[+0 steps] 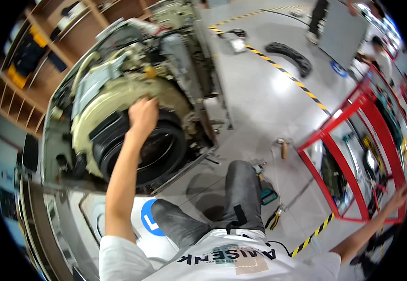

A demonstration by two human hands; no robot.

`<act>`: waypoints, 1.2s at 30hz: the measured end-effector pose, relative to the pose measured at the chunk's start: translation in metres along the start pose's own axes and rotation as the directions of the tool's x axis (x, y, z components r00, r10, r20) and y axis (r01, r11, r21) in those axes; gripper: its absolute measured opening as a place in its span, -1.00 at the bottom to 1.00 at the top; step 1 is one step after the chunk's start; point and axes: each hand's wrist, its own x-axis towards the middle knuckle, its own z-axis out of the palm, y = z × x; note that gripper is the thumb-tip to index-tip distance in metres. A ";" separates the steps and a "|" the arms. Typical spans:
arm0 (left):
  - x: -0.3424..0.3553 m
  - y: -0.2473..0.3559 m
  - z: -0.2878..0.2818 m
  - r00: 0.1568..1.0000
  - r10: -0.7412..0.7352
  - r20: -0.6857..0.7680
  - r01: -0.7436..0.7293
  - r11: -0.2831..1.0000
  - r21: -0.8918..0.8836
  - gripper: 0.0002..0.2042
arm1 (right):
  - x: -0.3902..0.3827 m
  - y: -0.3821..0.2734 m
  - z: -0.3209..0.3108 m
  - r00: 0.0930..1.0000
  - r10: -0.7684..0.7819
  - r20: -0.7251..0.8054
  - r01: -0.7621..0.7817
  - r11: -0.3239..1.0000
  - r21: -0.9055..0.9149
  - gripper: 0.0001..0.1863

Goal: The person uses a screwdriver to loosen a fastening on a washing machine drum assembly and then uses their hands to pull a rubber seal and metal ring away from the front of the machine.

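An opened washing machine (53, 173) stands at the left, showing its cream-coloured tub (95, 100), wires and a black rubber door seal (170, 154) round the drum opening. My left hand (143, 112) is closed at the seal's top edge, against the tub's front; what its fingers hold is hidden. My right arm reaches to the lower right, where my right hand (398, 196) grips the red frame of a tool cart (360, 107) with tools and cases on it.
Pliers (274, 220), a green tool (268, 195) and a wooden-handled tool (284, 149) lie on the floor beside my knees. A dark curved part (288, 56) lies beyond striped tape. Wooden shelves (34, 103) stand behind the machine. Two people (380, 61) are at the upper right, near a grey panel (335, 33).
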 end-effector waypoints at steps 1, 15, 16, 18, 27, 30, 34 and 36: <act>-0.006 0.015 0.004 0.998 -0.015 0.054 0.014 1.000 0.016 -0.81 | 0.019 -0.005 0.000 1.000 0.026 0.012 -0.027 1.000 0.008 -0.39; 0.013 -0.057 -0.009 0.989 0.130 0.064 -0.136 0.987 0.088 -0.82 | -0.202 -0.101 0.012 0.968 0.246 0.049 -0.244 0.969 -0.037 -0.49; 0.017 -0.061 -0.007 0.986 0.150 0.078 -0.155 0.987 0.050 -0.83 | -0.201 -0.110 0.009 0.971 0.229 0.066 -0.229 0.973 0.000 -0.49; 0.022 -0.054 0.005 0.981 0.183 0.071 -0.184 0.983 0.019 -0.84 | -0.199 -0.129 0.000 0.957 0.273 0.095 -0.276 0.961 0.016 -0.50; 0.005 -0.035 -0.009 0.969 0.160 0.189 -0.178 0.981 0.081 -0.71 | -0.122 -0.206 -0.099 0.945 0.217 0.245 -0.169 0.965 -0.202 -0.63; 0.002 -0.034 -0.029 0.914 0.097 0.394 -0.158 0.980 0.124 -0.58 | -0.072 -0.238 -0.142 0.908 0.296 0.295 -0.230 0.943 -0.239 -0.69; -0.027 -0.009 -0.078 0.873 0.176 0.456 -0.183 0.983 -0.029 -0.50 | -0.006 -0.262 -0.208 0.890 0.333 0.312 -0.239 0.923 -0.302 -0.76; -0.046 -0.001 -0.110 0.836 0.199 0.511 -0.146 0.979 -0.142 -0.57 | 0.014 -0.283 -0.233 0.854 0.394 0.340 -0.287 0.902 -0.324 -0.78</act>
